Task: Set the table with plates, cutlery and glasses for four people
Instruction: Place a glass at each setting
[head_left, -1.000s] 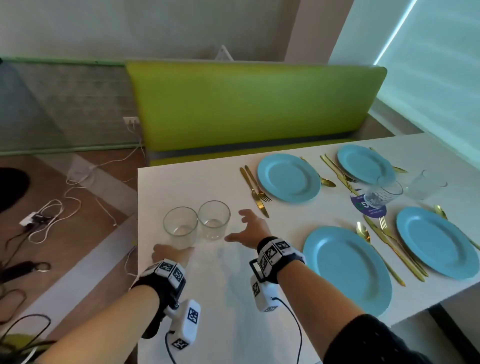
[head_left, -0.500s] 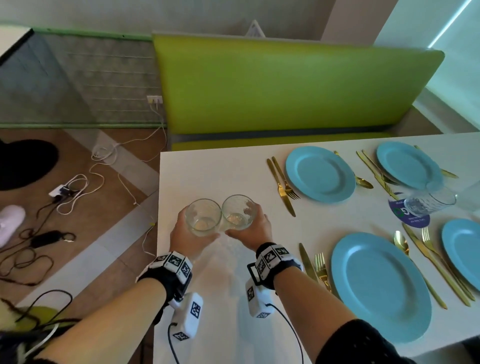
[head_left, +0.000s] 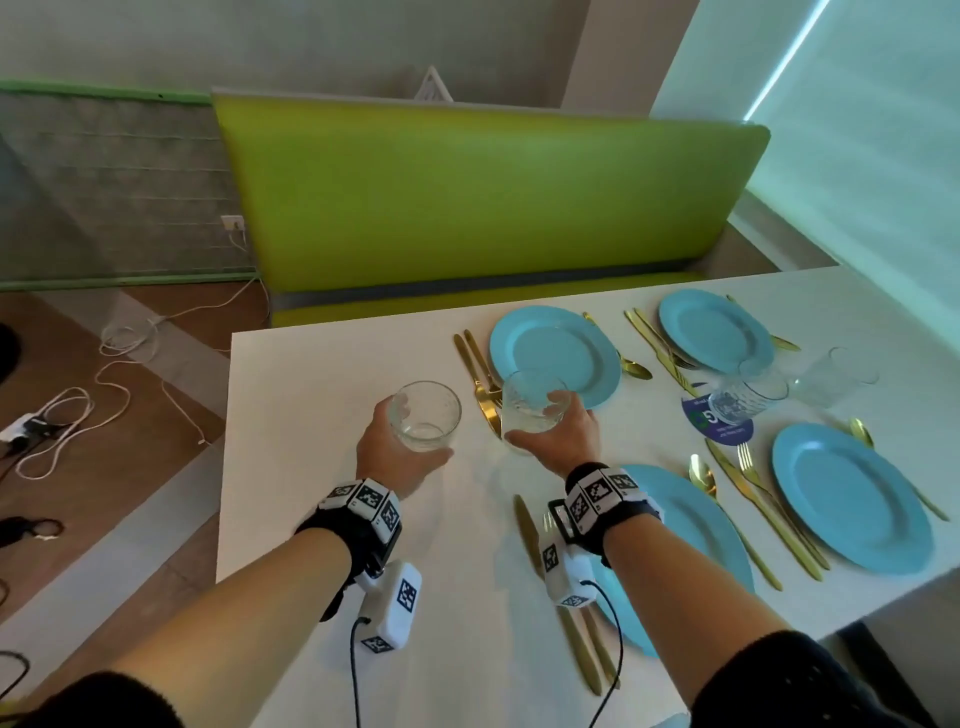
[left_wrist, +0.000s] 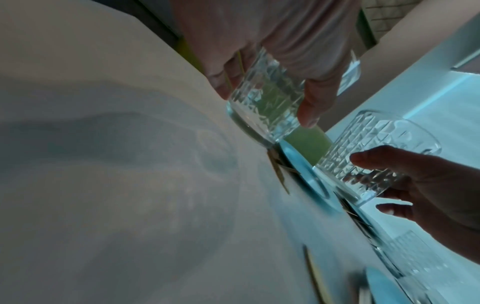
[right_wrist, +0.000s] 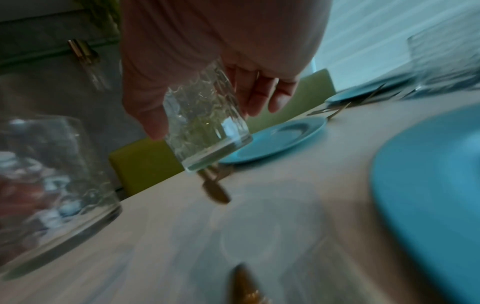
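Each hand holds a clear patterned glass a little above the white table (head_left: 322, 395). My left hand (head_left: 400, 452) grips the left glass (head_left: 426, 415) (left_wrist: 265, 102) from the near side. My right hand (head_left: 563, 431) grips the right glass (head_left: 535, 405) (right_wrist: 207, 127) over the gold knife and fork (head_left: 480, 379) beside the far-left blue plate (head_left: 555, 356). Three more blue plates (head_left: 714, 330) (head_left: 852, 499) (head_left: 675, 545) lie with gold cutlery beside them. Two further glasses (head_left: 748, 397) (head_left: 831, 374) stand between the right-hand plates.
A green bench (head_left: 467, 208) runs along the table's far side. Cables and a power strip (head_left: 52, 426) lie on the wooden floor left of the table. A round blue sticker (head_left: 719, 423) lies under the nearer standing glass. A gold knife (head_left: 527, 530) lies under my right wrist.
Both hands reached the two glasses standing side by side, closed round them and lifted them. The right glass has moved right toward the far-left plate; the glasses are now apart.
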